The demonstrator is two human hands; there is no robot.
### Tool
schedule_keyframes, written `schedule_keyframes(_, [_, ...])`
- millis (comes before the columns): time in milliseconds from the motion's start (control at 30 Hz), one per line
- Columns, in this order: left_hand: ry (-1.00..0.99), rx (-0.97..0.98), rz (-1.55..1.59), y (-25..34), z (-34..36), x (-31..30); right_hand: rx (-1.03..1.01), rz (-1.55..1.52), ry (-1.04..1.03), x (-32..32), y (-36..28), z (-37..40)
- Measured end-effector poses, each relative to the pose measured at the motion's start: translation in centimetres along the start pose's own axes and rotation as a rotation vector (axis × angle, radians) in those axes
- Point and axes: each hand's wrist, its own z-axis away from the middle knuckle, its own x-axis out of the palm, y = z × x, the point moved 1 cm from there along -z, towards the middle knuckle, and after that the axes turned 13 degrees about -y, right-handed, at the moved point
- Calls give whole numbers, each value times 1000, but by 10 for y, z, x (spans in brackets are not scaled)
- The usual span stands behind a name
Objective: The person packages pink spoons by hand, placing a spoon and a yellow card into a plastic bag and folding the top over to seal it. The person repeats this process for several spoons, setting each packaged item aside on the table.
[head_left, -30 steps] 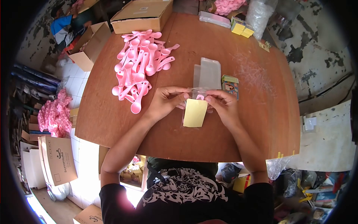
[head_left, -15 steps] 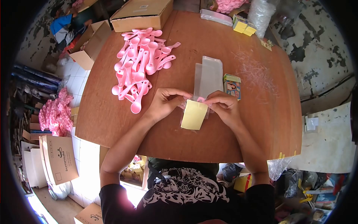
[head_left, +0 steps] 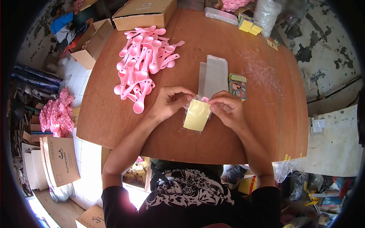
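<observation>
A clear plastic bag holding a yellow card (head_left: 196, 114) hangs between both hands near the table's front edge. My left hand (head_left: 174, 102) pinches the bag's upper left corner. My right hand (head_left: 226, 108) pinches its upper right side, beside a small pink piece (head_left: 205, 99) that shows above the card. Just beyond lies a stack of clear bags (head_left: 216, 78). To its right stands a small printed box (head_left: 237, 87). Pink measuring spoons (head_left: 142, 66) form a heap at the left of the table.
A cardboard box (head_left: 144, 14) sits at the table's back left. Yellow card packs (head_left: 249, 24) and a plastic roll (head_left: 267, 17) are at the back right. Thin clear strips (head_left: 262, 74) lie at the right. A person (head_left: 62, 26) is at the far left.
The bag with the yellow card has shifted very slightly in my hands. Both hands keep their pinch, and the fingers of my right hand have moved a little.
</observation>
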Motion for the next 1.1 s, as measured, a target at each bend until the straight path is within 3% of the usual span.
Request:
schedule_keyframes(67, [5,10,-165,1,-1,4,6,37,16,5,-4,-2])
schedule_keyframes(200, [17,-46,-97,2,-2,-4,42,80,43,9,-1,0])
schedule_keyframes(400, [-4,73,-40,17,-1,1,-27,179,32,12,-10,-2])
schedule_keyframes(500, [-269,-126,-194,33,5,13,-59,152,-53,20,-24,-1])
schedule_keyframes(600, [-274,-275,-362,57,29,33,-92,-51,-168,24,-43,5])
schedule_keyframes(667, [-284,-215,-429,69,72,41,-42,-139,-165,18,-65,4])
schedule_keyframes(733, [-437,-273,-443,76,126,38,-63,375,-210,2,-71,2])
schedule_keyframes(800, [-557,-291,-425,65,172,29,52,406,-134,-5,-65,-2])
schedule_keyframes(867, [-434,-586,-360,46,224,20,215,647,-194,-19,-50,-5])
schedule_keyframes(933, [-182,-909,-441,15,272,5,250,713,-225,-21,-41,-10])
schedule_keyframes(967, [-177,-909,-438,1,293,0,242,760,-248,-19,-41,-13])
schedule_keyframes(1033, [275,-1213,-630,-19,328,-8,227,804,-279,-17,-37,-21])
schedule_keyframes(1100, [257,-1232,-726,-19,342,-2,287,909,-296,-17,-26,-26])
